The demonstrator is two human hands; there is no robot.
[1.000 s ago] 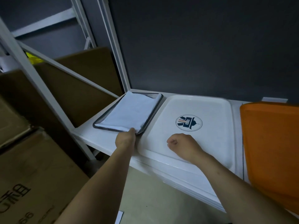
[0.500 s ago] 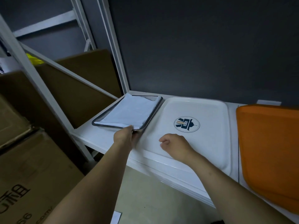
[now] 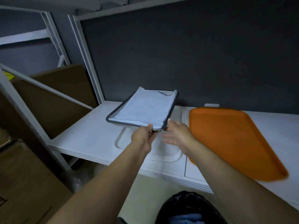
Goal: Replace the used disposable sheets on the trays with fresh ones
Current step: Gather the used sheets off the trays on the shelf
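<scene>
The left hand (image 3: 144,135) pinches the near rim of the metal tray (image 3: 171,109), holding it clear of the shelf (image 3: 84,139); the right hand (image 3: 176,135), fingers spread, hovers beside it, probably to steady it.

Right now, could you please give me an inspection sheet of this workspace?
Surface: white shelf, bearing trays.
Job's things: metal tray lined with a white sheet, above the white tray; orange tray to the right.
Clutter: black bin bag below, something blue inside.
Grippers: left hand grips the metal tray's near edge; right hand open beside its corner.
Cables: nothing seen.
Surroundings: boxes left, grey rack, dark wall.
</scene>
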